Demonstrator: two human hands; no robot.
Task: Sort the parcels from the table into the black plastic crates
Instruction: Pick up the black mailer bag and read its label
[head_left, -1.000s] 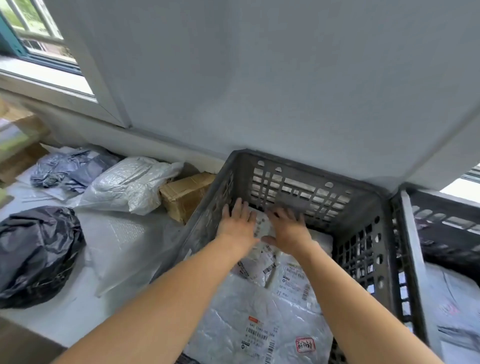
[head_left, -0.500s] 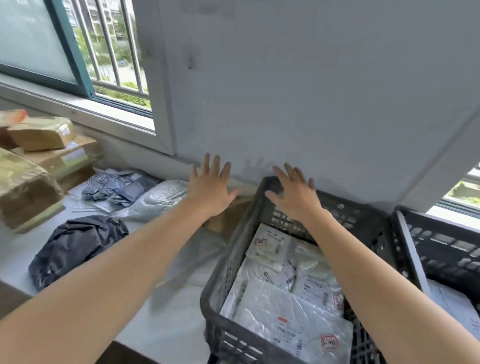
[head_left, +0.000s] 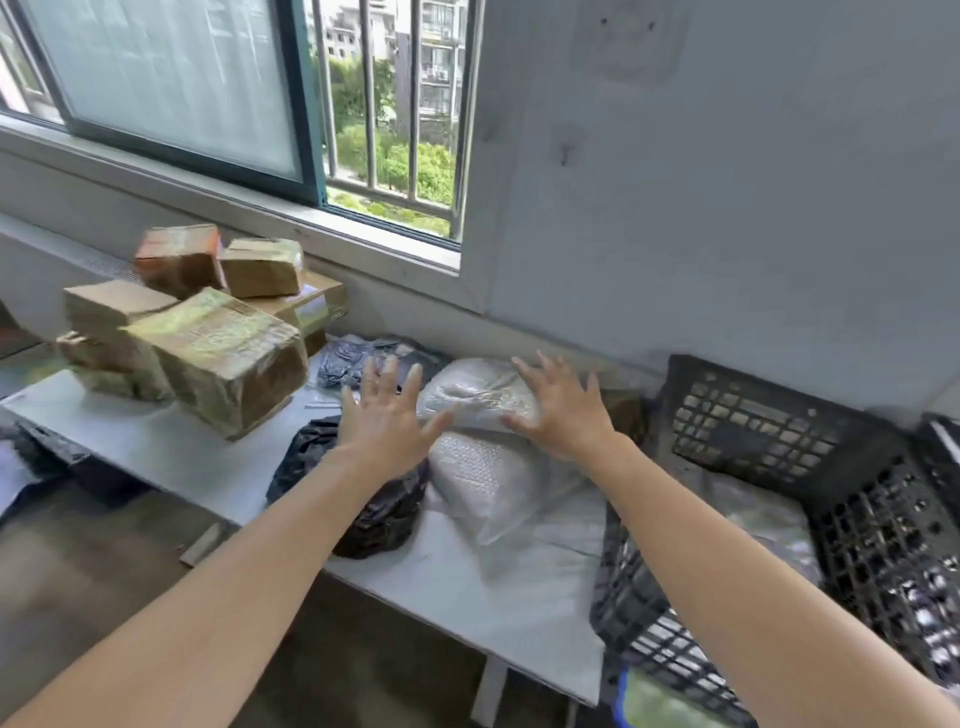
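White plastic parcel (head_left: 475, 395) at frame centre looks soft, light, slippery; your left hand (head_left: 387, 421) and right hand (head_left: 563, 410) are spread, so cup its ends.

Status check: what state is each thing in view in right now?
White parcel: lying on the table, ungripped.
Left hand: open, fingers spread, holding nothing.
Right hand: open, at the white parcel's right end.
Black bag parcel: crumpled, on the table.
Cardboard boxes: taped, piled unevenly.
Black crate: holds parcels.
Window: slid partly open.
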